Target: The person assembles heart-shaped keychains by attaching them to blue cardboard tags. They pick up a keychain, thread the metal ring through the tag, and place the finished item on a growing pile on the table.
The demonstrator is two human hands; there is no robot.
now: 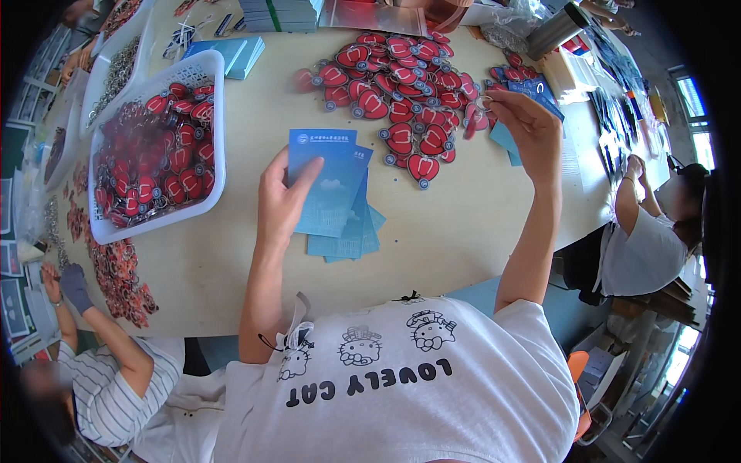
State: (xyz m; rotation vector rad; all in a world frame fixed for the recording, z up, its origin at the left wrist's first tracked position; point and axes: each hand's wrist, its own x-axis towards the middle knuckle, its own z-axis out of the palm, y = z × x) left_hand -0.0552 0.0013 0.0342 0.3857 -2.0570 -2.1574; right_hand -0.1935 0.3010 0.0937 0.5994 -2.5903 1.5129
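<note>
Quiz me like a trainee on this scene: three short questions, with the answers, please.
1. What is the person's left hand holding?
2. True or false: the white basket is left of the loose pile of red keychains.
3. Which is the right hand nearer to?
A) the white basket
B) the loose pile of red keychains

Key: 1. A blue card. 2. True. 3. B.

Red heart-shaped charms (pixel 400 137): glossy, plastic-looking. Blue printed cards (pixel 330 202): smooth paper. Perforated basket (pixel 218 108): smooth plastic. Tabletop (pixel 448 235): smooth, low-gloss.
</note>
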